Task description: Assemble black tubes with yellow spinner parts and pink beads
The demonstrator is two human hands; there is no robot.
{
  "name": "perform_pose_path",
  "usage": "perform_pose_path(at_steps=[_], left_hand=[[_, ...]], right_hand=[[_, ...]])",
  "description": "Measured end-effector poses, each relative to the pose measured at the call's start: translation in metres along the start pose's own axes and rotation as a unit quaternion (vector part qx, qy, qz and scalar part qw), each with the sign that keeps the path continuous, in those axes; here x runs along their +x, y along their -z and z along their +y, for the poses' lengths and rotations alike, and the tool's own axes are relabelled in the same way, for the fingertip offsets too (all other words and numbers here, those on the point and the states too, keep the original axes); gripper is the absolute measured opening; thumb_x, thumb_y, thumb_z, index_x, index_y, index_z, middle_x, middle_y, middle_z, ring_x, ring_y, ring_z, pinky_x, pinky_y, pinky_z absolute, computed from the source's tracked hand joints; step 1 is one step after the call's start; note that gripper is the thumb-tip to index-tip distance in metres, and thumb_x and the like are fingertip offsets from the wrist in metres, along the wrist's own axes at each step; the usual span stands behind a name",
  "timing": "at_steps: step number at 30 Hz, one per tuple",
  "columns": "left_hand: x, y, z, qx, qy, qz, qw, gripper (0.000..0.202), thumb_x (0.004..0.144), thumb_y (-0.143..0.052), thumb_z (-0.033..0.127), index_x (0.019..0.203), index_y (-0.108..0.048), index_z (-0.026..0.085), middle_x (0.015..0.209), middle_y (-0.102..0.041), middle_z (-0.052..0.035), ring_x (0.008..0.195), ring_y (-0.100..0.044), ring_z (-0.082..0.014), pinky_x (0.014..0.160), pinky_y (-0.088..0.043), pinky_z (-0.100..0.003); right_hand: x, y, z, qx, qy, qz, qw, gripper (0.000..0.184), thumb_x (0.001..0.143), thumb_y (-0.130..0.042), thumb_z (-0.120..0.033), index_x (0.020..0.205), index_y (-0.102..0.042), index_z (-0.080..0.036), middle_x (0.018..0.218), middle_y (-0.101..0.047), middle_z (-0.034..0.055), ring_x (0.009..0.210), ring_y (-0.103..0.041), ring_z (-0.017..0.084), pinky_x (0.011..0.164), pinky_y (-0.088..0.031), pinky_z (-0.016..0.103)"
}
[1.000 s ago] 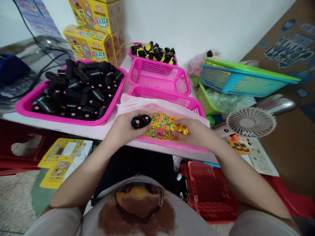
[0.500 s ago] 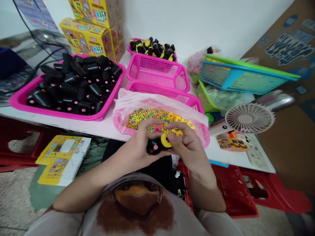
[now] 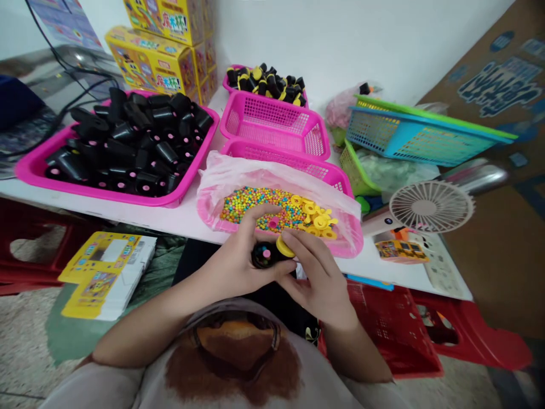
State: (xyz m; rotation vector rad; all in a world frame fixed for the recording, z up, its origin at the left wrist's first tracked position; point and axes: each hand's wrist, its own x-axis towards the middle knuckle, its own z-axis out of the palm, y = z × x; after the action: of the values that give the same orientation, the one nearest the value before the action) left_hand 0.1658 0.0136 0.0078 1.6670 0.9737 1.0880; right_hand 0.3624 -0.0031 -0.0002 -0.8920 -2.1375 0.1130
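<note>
I have a white table [image 3: 400, 275] holding everything: a wide pink tray [image 3: 198, 160] at left; a plastic-lined pink basket [image 3: 340, 247] near the middle, a pink mesh basket [image 3: 272, 135] behind, a smaller pink tray [image 3: 227, 85] farthest; at right, I see a green basket [image 3: 358, 173] and, nearer, a printed orange-yellow piece [image 3: 401, 250].

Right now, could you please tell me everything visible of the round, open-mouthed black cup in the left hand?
The round, open-mouthed black cup looks like smooth plastic. A pink stub shows near its centre, with small coloured beads beside it, too dim to count. Its mouth faces the camera; its lower part is hidden. The left hand grips it beside a yellow-capped black cup.
</note>
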Motion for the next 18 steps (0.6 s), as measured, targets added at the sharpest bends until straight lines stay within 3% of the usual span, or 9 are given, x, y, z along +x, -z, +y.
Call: perform_pose_path(at_steps=[2, 5, 11, 15, 18], left_hand=[[0.0, -0.001, -0.002, -0.004, -0.013, 0.007, 1.0, 0.069, 0.085, -0.083, 0.032, 0.139, -0.041, 0.028, 0.131, -0.069, -0.0087, 0.104, -0.078, -0.0227, 0.097, -0.066, -0.037], [-0.001, -0.004, -0.005, -0.014, -0.015, 0.013, 1.0, 0.066, 0.084, -0.083, 0.032, 0.137, -0.043, 0.028, 0.14, -0.063, -0.0095, 0.104, -0.077, -0.0215, 0.098, -0.065, -0.038], [-0.002, -0.01, -0.009, -0.042, 0.01, 0.029, 0.999, 0.063, 0.084, -0.082, 0.037, 0.132, -0.043, 0.029, 0.121, -0.071, -0.0058, 0.096, -0.078, -0.0207, 0.087, -0.066, -0.035], [0.0, -0.007, -0.01, -0.07, 0.029, 0.013, 0.997, 0.066, 0.084, -0.081, 0.045, 0.135, -0.042, 0.029, 0.119, -0.071, -0.0065, 0.079, -0.077, -0.0177, 0.07, -0.065, -0.032], [0.002, -0.005, -0.007, -0.102, 0.063, -0.003, 0.993, 0.071, 0.083, -0.08, 0.054, 0.137, -0.041, 0.03, 0.098, -0.073, -0.0023, 0.07, -0.076, -0.0197, 0.062, -0.063, -0.034]], right_hand=[[-0.003, -0.004, 0.005, -0.008, 0.044, 0.016, 0.999, 0.077, 0.097, -0.067, -0.012, 0.166, -0.036, -0.026, 0.134, -0.073, 0.0136, 0.129, -0.068, 0.026, 0.109, -0.06, 0.043], [-0.004, -0.006, 0.011, -0.016, 0.077, 0.021, 0.997, 0.071, 0.098, -0.068, -0.017, 0.164, -0.042, -0.022, 0.132, -0.075, 0.0149, 0.128, -0.07, 0.028, 0.109, -0.06, 0.046], [-0.003, -0.008, 0.012, -0.009, 0.068, 0.04, 0.997, 0.062, 0.1, -0.065, -0.019, 0.159, -0.048, -0.029, 0.128, -0.078, 0.0108, 0.121, -0.075, 0.027, 0.103, -0.064, 0.046], [-0.005, -0.017, 0.015, 0.141, -0.009, 0.055, 0.988, 0.054, 0.099, -0.069, -0.026, 0.149, -0.051, -0.033, 0.128, -0.077, 0.0096, 0.12, -0.075, 0.025, 0.095, -0.067, 0.042], [-0.008, -0.03, 0.015, 0.217, -0.074, 0.082, 0.97, 0.044, 0.098, -0.069, -0.04, 0.138, -0.052, -0.034, 0.129, -0.073, 0.0112, 0.12, -0.073, 0.026, 0.086, -0.068, 0.041]])
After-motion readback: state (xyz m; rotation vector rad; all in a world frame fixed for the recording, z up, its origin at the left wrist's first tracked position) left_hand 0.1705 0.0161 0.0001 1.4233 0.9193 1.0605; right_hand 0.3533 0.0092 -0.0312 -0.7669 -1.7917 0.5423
